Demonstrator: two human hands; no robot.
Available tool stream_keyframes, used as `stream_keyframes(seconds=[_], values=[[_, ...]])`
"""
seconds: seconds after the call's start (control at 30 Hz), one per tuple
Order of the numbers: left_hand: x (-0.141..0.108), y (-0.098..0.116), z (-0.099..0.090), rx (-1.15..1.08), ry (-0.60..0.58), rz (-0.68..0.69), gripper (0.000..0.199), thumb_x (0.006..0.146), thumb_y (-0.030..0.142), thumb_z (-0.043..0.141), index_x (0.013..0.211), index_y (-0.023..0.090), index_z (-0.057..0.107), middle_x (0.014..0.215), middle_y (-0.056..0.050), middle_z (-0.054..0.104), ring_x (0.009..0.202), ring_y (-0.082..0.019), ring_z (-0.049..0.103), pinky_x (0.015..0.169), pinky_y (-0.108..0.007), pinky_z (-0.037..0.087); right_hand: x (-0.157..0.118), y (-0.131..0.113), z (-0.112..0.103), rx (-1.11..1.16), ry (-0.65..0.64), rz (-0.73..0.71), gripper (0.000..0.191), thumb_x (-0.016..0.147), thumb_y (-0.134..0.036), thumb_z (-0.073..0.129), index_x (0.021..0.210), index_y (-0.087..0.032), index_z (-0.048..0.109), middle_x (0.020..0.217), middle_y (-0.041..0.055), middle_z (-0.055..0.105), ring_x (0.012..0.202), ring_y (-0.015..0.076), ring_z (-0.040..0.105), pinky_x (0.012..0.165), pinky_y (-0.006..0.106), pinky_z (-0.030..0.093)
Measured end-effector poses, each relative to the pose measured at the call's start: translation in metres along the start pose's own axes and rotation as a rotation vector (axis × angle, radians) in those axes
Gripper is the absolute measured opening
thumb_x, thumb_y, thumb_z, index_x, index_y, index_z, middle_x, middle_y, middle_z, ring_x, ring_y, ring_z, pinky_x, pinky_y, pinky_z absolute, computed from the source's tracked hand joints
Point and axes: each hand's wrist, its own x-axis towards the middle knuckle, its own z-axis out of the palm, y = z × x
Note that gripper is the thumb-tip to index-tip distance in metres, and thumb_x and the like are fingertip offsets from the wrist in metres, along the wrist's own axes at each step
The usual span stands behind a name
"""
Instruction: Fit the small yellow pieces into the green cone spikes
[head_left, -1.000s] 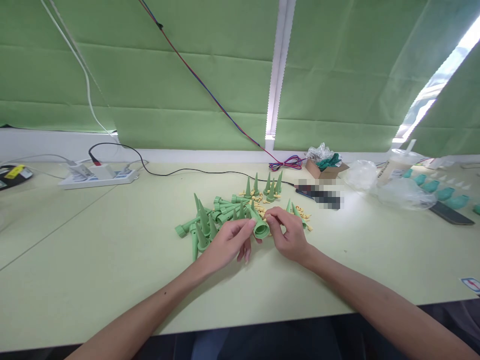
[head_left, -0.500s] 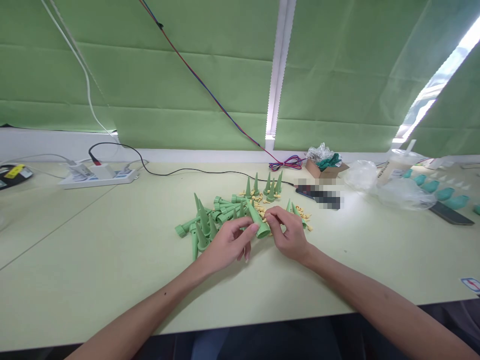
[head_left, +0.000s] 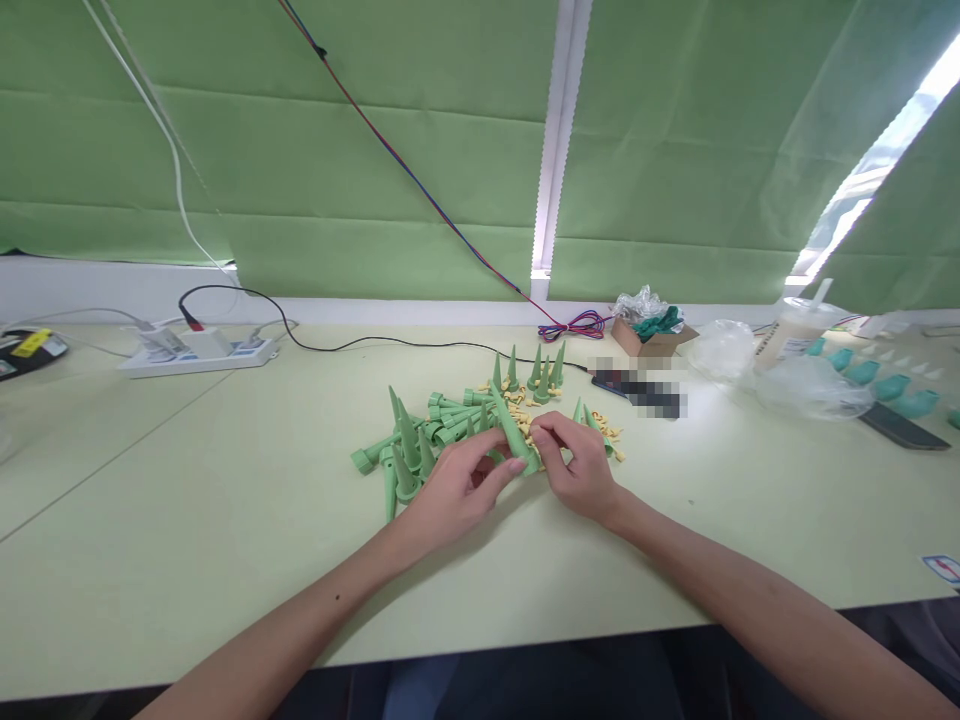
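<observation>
The green cone (head_left: 511, 425) has tilted, tip pointing beyond the left grip (head_left: 466, 485).

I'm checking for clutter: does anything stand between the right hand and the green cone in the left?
Nothing visible does; the right hand is close beside the green cone, and yellow pieces lie beyond them.

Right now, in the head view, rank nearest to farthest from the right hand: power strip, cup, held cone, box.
1. Held cone: in the left hand
2. Box: back, slightly right
3. Cup: farther right
4. Power strip: far left
</observation>
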Motion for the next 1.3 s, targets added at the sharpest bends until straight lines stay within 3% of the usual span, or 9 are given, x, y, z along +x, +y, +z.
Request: stream_keyframes(seconds=[0.33,0.67,1.3], values=[[-0.001,-0.008,0.002,0.159,0.057,0.067,0.027,0.094,0.043,0.049,0.081,0.02,0.046,0.062,0.002,0.046,0.056,-0.013,0.045,0.05,-0.023,0.031,0.0,0.002,0.0,0.009,-0.007,0.01,0.017,0.097,-0.021,0.045,0.083,-0.02,0.054,0.071,0.0013,0.06,0.057,0.0113,0.05,0.054,0.024,0.04],[-0.001,-0.009,0.001,0.269,0.096,0.177,0.028,0.097,0.036,0.045,0.076,0.019,0.042,0.069,0.001,0.041,0.064,-0.013,0.04,0.055,-0.024,0.03,-0.001,0.002,0.001,0.015,-0.015,0.034,0.015,0.096,-0.02,0.047,0.082,-0.02,0.053,0.067,-0.001,0.054,0.054,0.0102,0.044,0.053,0.022,0.038],[0.001,-0.013,0.001,0.333,0.129,0.327,0.013,0.099,0.024,0.047,0.106,0.019,0.056,0.094,-0.004,0.057,0.079,-0.014,0.053,0.062,-0.024,0.039,-0.001,0.001,0.0,-0.003,-0.032,0.109,0.013,0.096,-0.023,0.047,0.084,-0.02,0.052,0.065,-0.0028,0.051,0.05,0.0082,0.041,0.05,0.021,0.035]])
